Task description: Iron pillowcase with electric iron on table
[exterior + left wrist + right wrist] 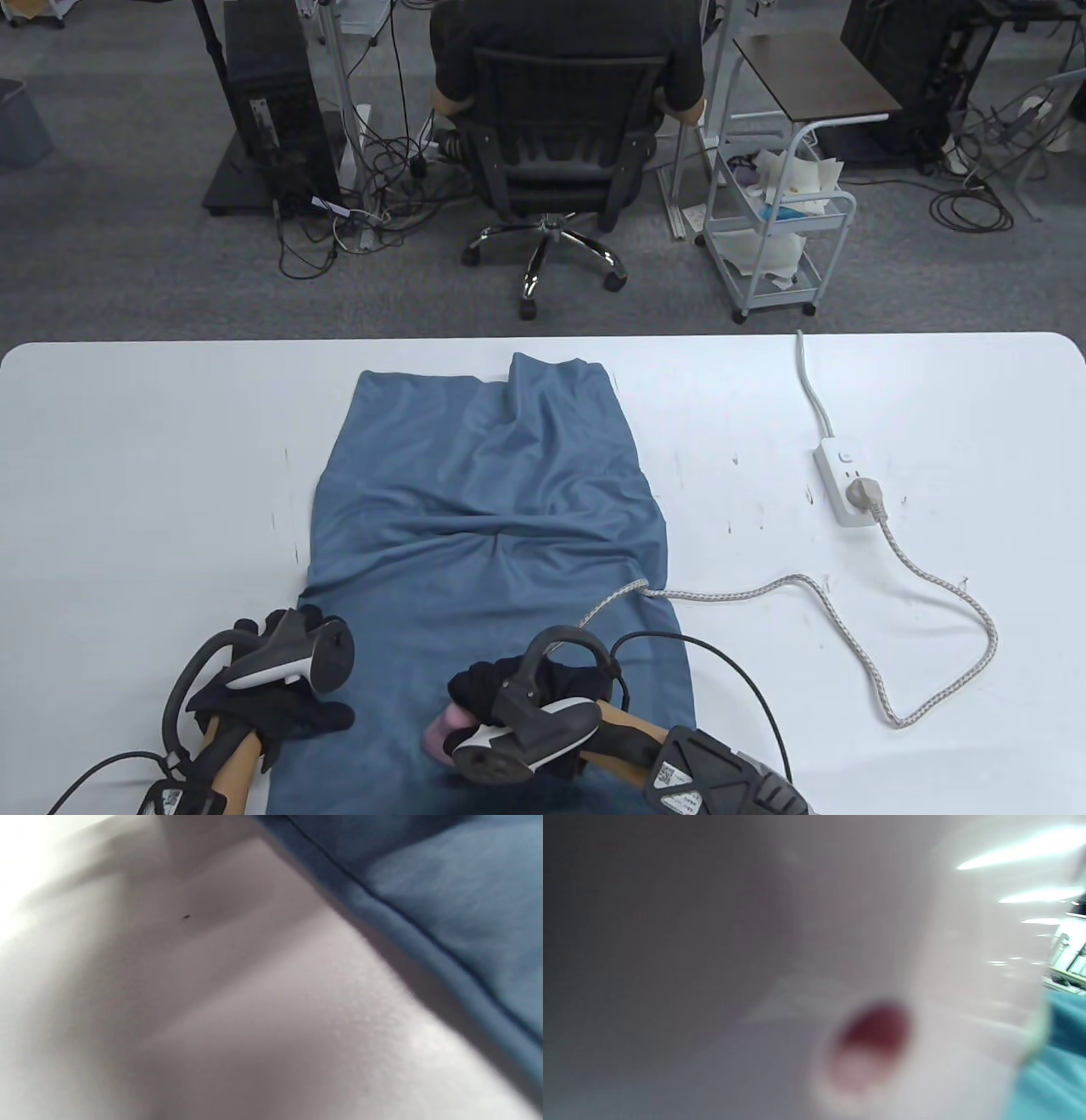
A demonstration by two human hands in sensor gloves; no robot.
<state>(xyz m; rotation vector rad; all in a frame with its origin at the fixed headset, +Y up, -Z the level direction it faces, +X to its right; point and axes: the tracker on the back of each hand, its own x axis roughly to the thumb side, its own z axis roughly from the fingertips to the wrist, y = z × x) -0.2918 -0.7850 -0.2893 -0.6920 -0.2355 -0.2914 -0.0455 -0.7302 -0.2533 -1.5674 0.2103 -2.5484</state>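
Observation:
A blue pillowcase [492, 475] lies lengthwise on the white table [127, 475], creased across its middle. My right hand [509, 688] grips a pale pink and white electric iron [441, 734], which sits on the near part of the pillowcase. In the right wrist view the iron's body [874, 1035] fills the frame as a blur with a red spot, and the pillowcase [1060, 1069] shows at the right. My left hand [288, 713] rests on the pillowcase's near left edge, its fingers hidden under the tracker. The left wrist view shows that hem [445, 899] on the table [212, 1005].
The iron's braided cord [848, 594] loops over the table's right side to a plug in a white power strip [842, 480]. Beyond the far edge stand an office chair [551, 161] with a seated person and a white cart [780, 229].

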